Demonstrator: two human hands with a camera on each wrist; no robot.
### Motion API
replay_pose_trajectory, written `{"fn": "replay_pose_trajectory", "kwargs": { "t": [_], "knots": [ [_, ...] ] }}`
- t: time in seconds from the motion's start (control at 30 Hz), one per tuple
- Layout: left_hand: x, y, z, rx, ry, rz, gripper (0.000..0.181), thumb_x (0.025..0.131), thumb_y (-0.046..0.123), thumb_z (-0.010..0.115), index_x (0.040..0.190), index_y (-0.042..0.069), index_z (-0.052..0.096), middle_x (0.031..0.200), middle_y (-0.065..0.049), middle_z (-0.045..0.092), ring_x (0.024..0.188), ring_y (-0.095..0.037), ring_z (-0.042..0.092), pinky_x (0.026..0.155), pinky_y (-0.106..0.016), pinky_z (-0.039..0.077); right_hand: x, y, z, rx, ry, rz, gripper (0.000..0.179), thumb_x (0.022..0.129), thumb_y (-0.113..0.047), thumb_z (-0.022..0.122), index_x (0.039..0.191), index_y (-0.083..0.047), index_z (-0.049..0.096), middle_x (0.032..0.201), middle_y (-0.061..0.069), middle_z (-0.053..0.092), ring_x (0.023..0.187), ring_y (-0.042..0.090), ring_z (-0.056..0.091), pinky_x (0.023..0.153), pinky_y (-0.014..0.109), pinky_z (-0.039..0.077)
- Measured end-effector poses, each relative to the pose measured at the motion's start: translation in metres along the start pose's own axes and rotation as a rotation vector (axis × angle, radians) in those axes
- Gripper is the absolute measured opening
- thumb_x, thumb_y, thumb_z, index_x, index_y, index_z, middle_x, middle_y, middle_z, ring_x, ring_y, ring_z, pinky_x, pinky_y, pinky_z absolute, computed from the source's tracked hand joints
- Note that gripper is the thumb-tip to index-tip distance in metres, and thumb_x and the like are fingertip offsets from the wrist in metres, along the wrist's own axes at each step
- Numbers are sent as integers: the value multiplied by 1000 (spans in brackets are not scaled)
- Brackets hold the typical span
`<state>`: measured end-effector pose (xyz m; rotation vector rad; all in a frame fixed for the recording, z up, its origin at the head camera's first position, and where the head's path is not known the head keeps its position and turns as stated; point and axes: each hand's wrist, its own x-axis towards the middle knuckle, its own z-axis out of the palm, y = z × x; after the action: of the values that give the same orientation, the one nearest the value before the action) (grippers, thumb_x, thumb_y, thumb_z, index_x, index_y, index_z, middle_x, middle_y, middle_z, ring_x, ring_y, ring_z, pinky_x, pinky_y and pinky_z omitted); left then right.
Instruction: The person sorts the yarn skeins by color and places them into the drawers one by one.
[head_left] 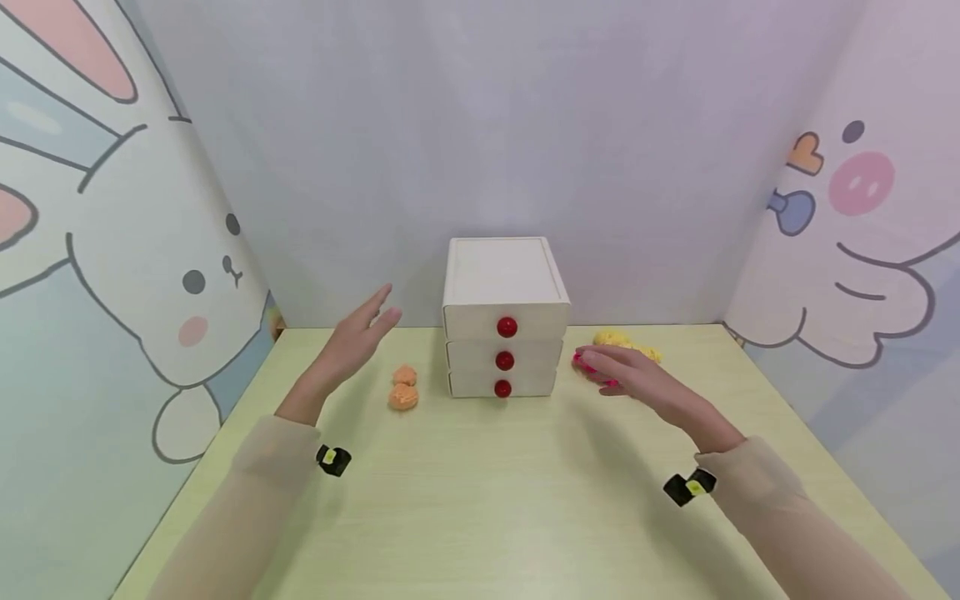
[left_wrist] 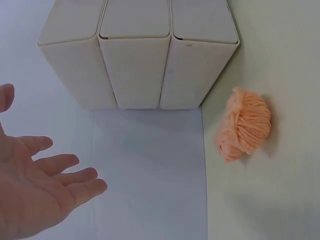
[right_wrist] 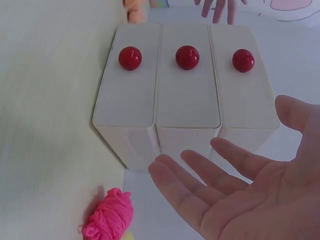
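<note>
A white cabinet (head_left: 507, 275) with three stacked drawers, each bearing a round red knob (head_left: 507, 327), stands at the back of the table. To its left my left hand (head_left: 348, 346) hovers in the air, fingers extended, holding nothing. Below that hand an orange bundle of yarn (head_left: 403, 397) lies on the table. My right hand (head_left: 637, 379) is raised on the cabinet's right, fingers spread and touching nothing. It partly covers a pink bundle of yarn (right_wrist: 111, 215) and a yellow bundle (head_left: 617, 338) behind it in the head view.
The pale green-yellow table (head_left: 480, 500) meets a plain light curtain (head_left: 495, 125) just behind the cabinet. Side panels carry a cartoon rabbit (head_left: 150, 250) on the left and another cartoon figure (head_left: 862, 267) on the right. A small dark device sits at each wrist.
</note>
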<state>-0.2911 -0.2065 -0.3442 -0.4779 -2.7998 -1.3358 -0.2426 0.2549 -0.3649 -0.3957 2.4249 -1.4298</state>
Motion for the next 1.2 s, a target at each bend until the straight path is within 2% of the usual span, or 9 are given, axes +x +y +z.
{"fn": "replay_pose_trajectory", "kwargs": {
  "t": [0.1,0.23,0.43,0.57,0.87,1.07,1.2],
  "knots": [
    [7,8,5,-77,-17,-27,75,111,62,38,173,27,13,177,-8,18,161,-38,21,126,-68,21,6,-3,5,74,-29,-5,64,112,-49,50,157,-3,47,156,21,53,139,41,57,112,52,51],
    [19,16,12,-198,-50,-46,76,110,61,42,172,25,17,176,-11,23,161,-37,24,127,-61,25,13,-8,14,149,-73,-11,63,112,-48,49,157,-3,48,156,23,54,134,40,62,111,51,52],
    [35,28,22,-337,-87,-56,75,112,54,45,172,19,17,175,-13,23,160,-36,27,128,-54,29,25,-19,27,239,-148,-20,62,113,-48,48,158,-5,47,155,23,54,138,48,56,113,52,50],
    [44,36,29,-410,-102,-71,72,113,47,45,172,17,17,175,-15,24,158,-39,31,127,-52,31,35,-28,34,290,-180,-10,61,113,-48,47,157,-7,48,154,21,56,138,47,56,115,51,49],
    [58,50,40,-469,-92,-112,76,111,46,51,172,16,17,174,-11,25,156,-35,34,126,-51,33,57,-45,53,403,-185,54,59,111,-47,50,151,-3,52,150,19,59,137,47,57,111,48,53],
    [64,61,47,-469,-76,-125,73,111,45,52,171,21,20,174,-11,26,158,-29,31,126,-52,33,67,-51,59,421,-148,52,59,111,-48,48,150,-4,47,147,21,61,132,46,62,108,49,55],
    [66,63,48,-489,-62,-138,70,111,41,52,171,21,22,173,-12,29,157,-29,34,126,-53,33,73,-56,63,468,-139,55,60,110,-49,49,150,-4,47,147,23,61,127,43,66,108,49,55]
  ]
}}
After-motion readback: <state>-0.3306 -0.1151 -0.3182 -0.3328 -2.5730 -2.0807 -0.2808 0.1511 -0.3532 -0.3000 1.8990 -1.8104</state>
